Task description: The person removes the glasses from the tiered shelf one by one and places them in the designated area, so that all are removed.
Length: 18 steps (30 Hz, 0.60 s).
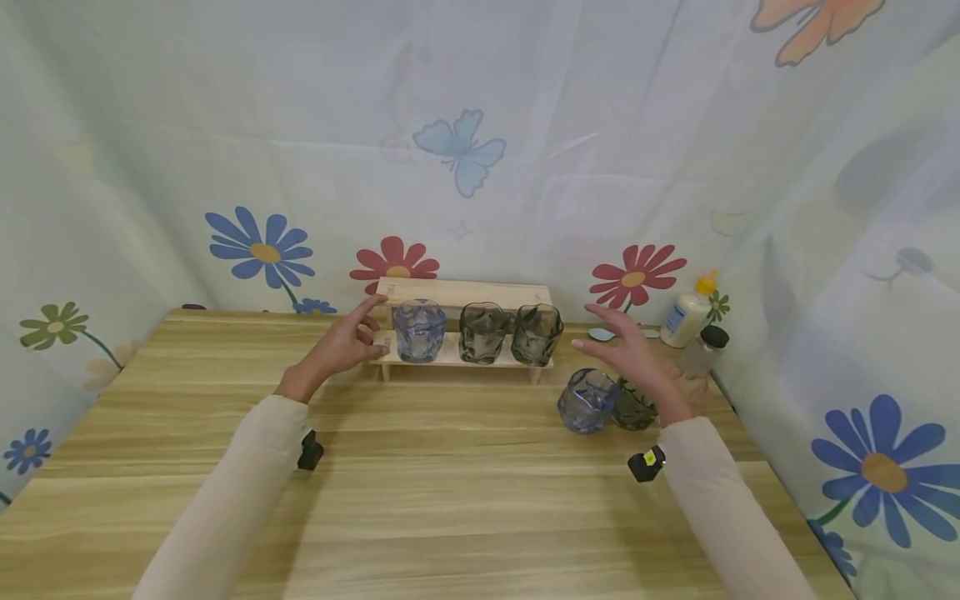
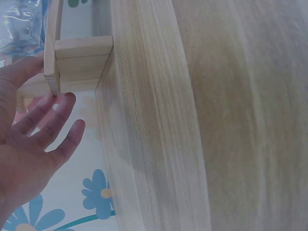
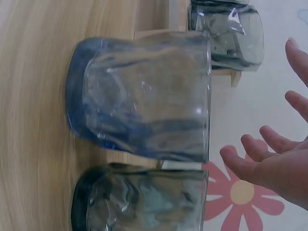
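Observation:
A two-tier wooden rack (image 1: 468, 292) stands at the back, with a blue glass (image 1: 420, 333) and two grey glasses (image 1: 482, 335) in a row on its lower shelf. My left hand (image 1: 337, 346) is at the rack's left end, fingers loosely bent; its thumb (image 2: 26, 70) rests at the end of the lower plank. To the right of the rack, my right hand (image 1: 626, 350) hovers with fingers spread and nothing in them. Below it on the tabletop stand another blue glass (image 3: 144, 96) and a dark grey glass (image 3: 144, 199), side by side.
At the back right stand a white bottle with a yellow nozzle (image 1: 686, 317) and a jar with a black lid (image 1: 703, 352). A spoon (image 1: 600, 334) lies behind my right hand. Flowered curtain (image 1: 300, 150) hangs behind and beside the wooden table (image 1: 465, 500).

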Each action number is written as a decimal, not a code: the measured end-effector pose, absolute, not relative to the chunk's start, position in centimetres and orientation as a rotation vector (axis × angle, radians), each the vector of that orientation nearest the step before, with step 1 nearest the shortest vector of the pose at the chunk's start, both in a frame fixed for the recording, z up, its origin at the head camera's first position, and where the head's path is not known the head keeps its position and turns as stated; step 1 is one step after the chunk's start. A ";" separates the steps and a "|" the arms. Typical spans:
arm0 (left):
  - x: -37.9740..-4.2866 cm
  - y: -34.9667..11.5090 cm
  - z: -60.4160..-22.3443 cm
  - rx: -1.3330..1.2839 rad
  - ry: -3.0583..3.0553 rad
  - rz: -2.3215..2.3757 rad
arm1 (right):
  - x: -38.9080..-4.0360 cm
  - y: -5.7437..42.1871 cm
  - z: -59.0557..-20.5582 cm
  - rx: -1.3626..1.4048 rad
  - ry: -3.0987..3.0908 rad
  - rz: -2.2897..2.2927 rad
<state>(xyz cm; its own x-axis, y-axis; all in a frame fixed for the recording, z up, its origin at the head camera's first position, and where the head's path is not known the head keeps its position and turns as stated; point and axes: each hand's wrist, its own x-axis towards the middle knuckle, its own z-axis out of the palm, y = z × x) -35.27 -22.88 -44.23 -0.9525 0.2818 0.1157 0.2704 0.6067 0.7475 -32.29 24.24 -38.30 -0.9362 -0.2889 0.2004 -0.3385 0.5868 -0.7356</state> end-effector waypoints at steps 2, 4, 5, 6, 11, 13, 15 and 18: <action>-35.3 -22.9 -44.2 0.479 2.804 1.302 | -32.6 23.7 -38.5 0.573 -2.730 1.285; -35.3 -22.9 -44.2 0.478 2.802 1.303 | -32.8 23.2 -38.7 0.577 -2.729 1.299; -35.3 -22.9 -44.2 0.479 2.800 1.304 | -32.9 23.0 -38.8 0.571 -2.733 1.316; -35.3 -22.8 -44.2 0.477 2.799 1.304 | -32.9 22.7 -38.8 0.564 -2.743 1.327; -35.2 -22.8 -44.2 0.483 2.795 1.309 | -33.0 21.4 -39.1 0.542 -2.755 1.377; -35.3 -22.8 -44.2 0.485 2.798 1.308 | -33.2 20.9 -39.2 0.561 -2.746 1.379; -35.4 -22.8 -44.2 0.484 2.801 1.307 | -33.4 20.4 -39.2 0.582 -2.740 1.374; -35.3 -22.8 -44.3 0.475 2.799 1.310 | -33.5 19.8 -39.3 0.600 -2.752 1.375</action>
